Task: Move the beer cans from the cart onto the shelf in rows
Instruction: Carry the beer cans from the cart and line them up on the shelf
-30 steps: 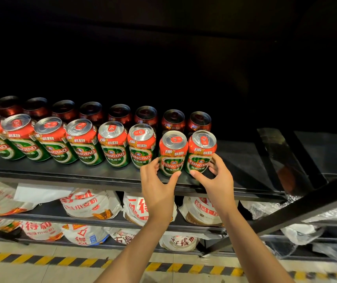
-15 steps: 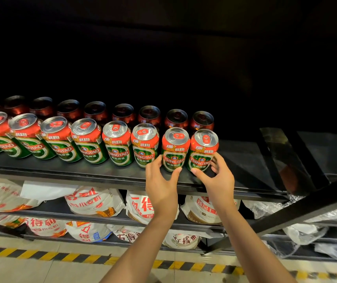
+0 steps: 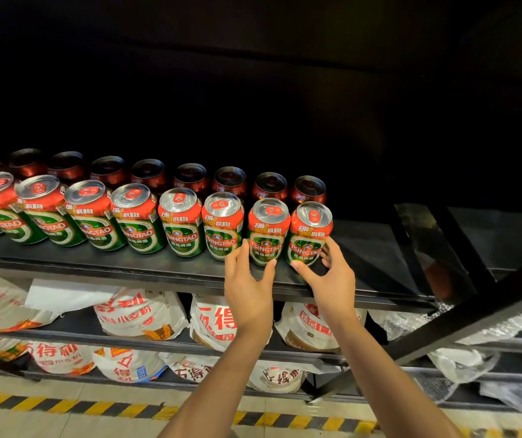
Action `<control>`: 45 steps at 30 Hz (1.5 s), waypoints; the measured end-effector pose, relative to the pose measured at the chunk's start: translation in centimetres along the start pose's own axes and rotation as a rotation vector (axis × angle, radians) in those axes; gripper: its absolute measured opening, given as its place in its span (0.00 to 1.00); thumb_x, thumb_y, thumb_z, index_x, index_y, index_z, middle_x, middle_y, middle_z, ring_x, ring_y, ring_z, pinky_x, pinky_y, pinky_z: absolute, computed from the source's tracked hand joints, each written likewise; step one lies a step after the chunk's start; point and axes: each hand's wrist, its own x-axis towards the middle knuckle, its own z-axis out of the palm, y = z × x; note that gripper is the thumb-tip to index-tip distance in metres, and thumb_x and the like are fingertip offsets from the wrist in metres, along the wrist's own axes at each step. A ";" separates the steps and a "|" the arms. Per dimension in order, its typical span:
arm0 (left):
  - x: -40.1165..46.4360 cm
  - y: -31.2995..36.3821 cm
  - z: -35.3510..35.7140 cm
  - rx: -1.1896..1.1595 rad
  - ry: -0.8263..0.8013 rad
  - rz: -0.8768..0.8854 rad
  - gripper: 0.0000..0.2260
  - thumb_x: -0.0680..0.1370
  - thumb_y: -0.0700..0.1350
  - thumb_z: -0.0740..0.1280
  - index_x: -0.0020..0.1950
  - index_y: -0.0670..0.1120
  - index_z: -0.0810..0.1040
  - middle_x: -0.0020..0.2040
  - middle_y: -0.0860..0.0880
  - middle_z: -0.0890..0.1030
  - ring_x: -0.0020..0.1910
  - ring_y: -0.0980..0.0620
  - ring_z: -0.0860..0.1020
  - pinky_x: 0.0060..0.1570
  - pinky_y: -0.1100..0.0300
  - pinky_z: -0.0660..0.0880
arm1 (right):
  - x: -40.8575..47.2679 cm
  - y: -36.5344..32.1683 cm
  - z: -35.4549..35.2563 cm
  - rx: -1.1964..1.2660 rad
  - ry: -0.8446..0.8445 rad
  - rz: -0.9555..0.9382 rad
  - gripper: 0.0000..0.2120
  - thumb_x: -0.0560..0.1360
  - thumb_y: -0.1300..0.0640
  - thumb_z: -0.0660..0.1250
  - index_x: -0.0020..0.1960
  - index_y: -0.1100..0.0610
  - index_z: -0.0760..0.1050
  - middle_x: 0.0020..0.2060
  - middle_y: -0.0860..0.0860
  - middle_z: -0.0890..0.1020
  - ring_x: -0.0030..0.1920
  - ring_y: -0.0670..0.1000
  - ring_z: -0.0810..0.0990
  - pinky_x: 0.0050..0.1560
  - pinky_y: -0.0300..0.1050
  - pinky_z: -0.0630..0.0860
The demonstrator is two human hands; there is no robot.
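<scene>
This looks like a shop or its stockroom. A black metal shelf (image 3: pixel 158 270) carries two straight rows of identical Tsingtao beer cans (image 3: pixel 183 229), labels facing out (the back row sits in deep shadow). On the lower shelves (image 3: pixel 73 327) lie white printed sacks (image 3: pixel 141 314), probably wheat flour judging by the lettering, stacked as bulk goods. Yellow-and-black hazard tape (image 3: pixel 63 406) runs along the pale floor at the rack's foot.
</scene>
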 end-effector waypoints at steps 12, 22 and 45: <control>1.9 -0.9 -7.4 -0.039 -0.563 0.022 0.22 0.75 0.42 0.69 0.69 0.47 0.71 0.65 0.51 0.74 0.60 0.58 0.71 0.61 0.61 0.67 | -7.1 -0.3 -4.0 -0.220 0.116 0.042 0.24 0.77 0.54 0.66 0.71 0.50 0.65 0.67 0.44 0.70 0.64 0.40 0.67 0.65 0.40 0.65; -3.9 0.4 -8.6 0.125 -1.305 0.437 0.18 0.75 0.44 0.70 0.64 0.48 0.76 0.57 0.55 0.78 0.55 0.58 0.75 0.52 0.65 0.70 | -27.2 0.7 -5.6 -0.255 0.480 0.457 0.16 0.76 0.49 0.66 0.63 0.47 0.73 0.58 0.39 0.76 0.54 0.44 0.77 0.52 0.38 0.71; -40.3 -1.5 -37.9 -0.115 -2.540 1.164 0.16 0.77 0.48 0.66 0.65 0.51 0.74 0.61 0.57 0.76 0.60 0.59 0.73 0.59 0.62 0.70 | -78.8 -14.8 14.9 -0.061 1.628 1.288 0.12 0.77 0.48 0.64 0.60 0.45 0.73 0.56 0.38 0.76 0.58 0.39 0.73 0.55 0.34 0.67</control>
